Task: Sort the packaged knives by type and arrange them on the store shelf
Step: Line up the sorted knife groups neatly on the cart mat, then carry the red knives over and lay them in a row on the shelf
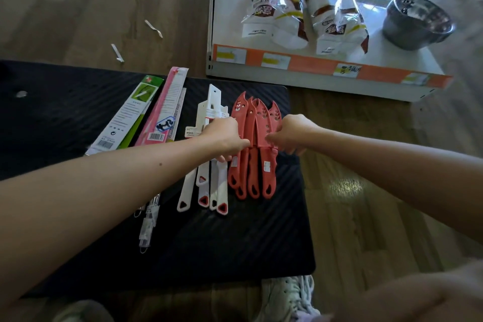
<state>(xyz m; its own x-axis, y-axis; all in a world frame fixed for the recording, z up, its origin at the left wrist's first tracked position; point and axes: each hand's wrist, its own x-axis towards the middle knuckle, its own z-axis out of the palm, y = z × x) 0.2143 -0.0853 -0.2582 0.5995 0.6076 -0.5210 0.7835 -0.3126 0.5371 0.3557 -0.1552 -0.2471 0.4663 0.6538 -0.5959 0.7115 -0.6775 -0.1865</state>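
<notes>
Fingers of the left hand [222, 136] curl against the left edge of the red knives [258, 120], thumb on the bunch, while the right hand [292, 133] pinches the bunch from its right edge, so both hands grasp it at the join of sheath and handle. Four red knives lie here, side by side and overlapping, on the right part of the black table [235, 243]; their long axes run away from the person, sheathed tips toward the shelf [308, 78] and handles toward the person. Touching them on the left lie the white knives [222, 185], parallel and pointing the same way, four or five of them; the overlap and the left hand hide the exact count. Further left, two long flat cartons, one green carton [128, 117] and one pink carton [167, 107], lie slanted with their far ends leaning right. One clear blister pack [149, 227] lies near the left forearm. Beyond the table's far right corner the white shelf carries an orange price strip [305, 63], two bags [274, 8] standing side by side, and one steel pot [418, 23] to their right. Two paper scraps [154, 29] lie on the wooden floor, and one sneaker [290, 295] shows at the near edge of the table.
</notes>
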